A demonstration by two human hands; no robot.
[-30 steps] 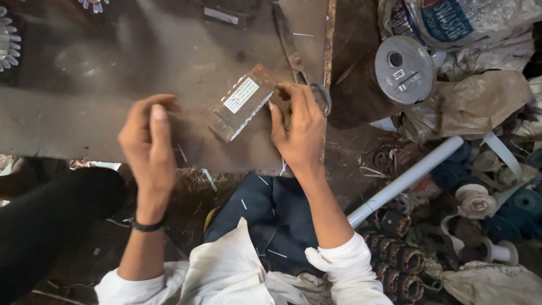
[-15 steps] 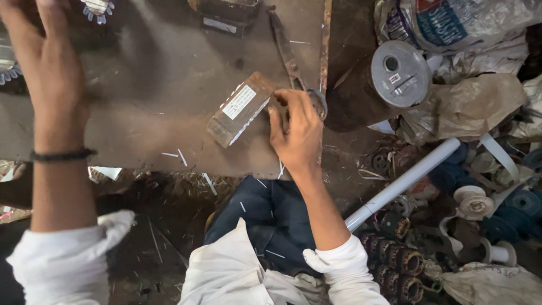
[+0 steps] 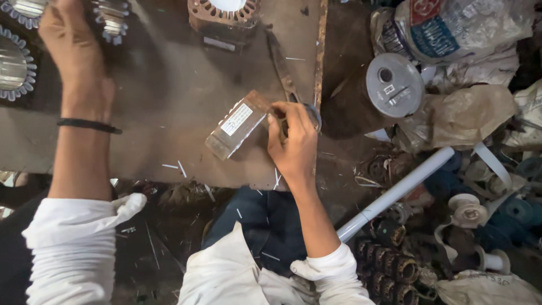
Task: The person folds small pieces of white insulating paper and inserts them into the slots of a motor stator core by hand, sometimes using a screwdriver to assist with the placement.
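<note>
**Inspector:** At the time of inspection the right hand (image 3: 293, 144) rested at the near end of a small rectangular metal block with a white label (image 3: 237, 124), which lay flat and askew on the worn grey-brown worktop (image 3: 169, 73), close to its right edge. The fingers were curled at the block's end; whether they actually pinched it, I could not tell.

**Supervisor:** And the other hand?

**Inspector:** The left hand (image 3: 70, 42) was stretched to the far left corner, over the toothed silver stator cores (image 3: 113, 20). Its fingers ran out of view, so its grip could not be judged.

**Supervisor:** Your advice on the work in hand?

**Inspector:** In my judgement, the block should be kept pressed flat while the far reach is made, and the sleeve kept clear of the core teeth.

**Supervisor:** Counts?

**Inspector:** One labelled block. Three toothed cores at the left, all cut by the frame, plus one brown slotted stator (image 3: 224, 17) at the top. One grey round spool (image 3: 393, 85), one white tube (image 3: 395, 192), and one black band on the left wrist (image 3: 89, 125).
</note>
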